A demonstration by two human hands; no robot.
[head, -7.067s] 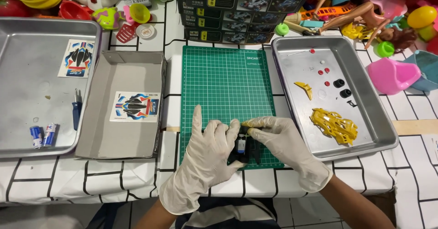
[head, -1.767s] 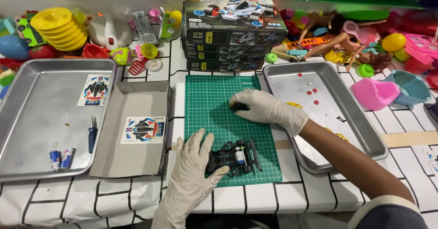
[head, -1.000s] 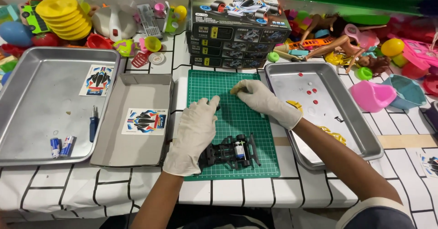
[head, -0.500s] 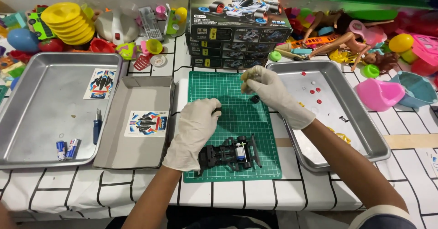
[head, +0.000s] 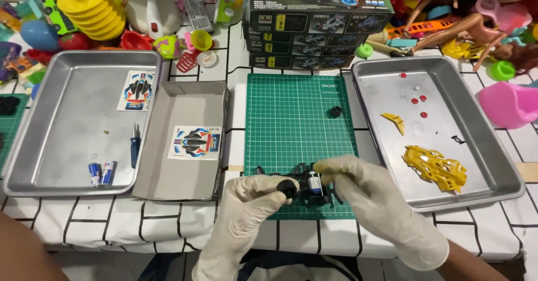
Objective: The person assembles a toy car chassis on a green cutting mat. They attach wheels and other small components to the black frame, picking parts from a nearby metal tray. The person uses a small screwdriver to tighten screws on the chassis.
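Both gloved hands are working at the near edge of the green cutting mat (head: 300, 124), the left hand (head: 252, 202) pinching a small black wheel (head: 288, 189) against the black toy car chassis (head: 314, 187) while the right hand (head: 367, 194) is gripping it, fingers curled.

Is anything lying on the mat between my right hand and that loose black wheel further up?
Nothing visible. The green mat is bare between the right hand and the loose black wheel; the toy car frame sits under both hands.
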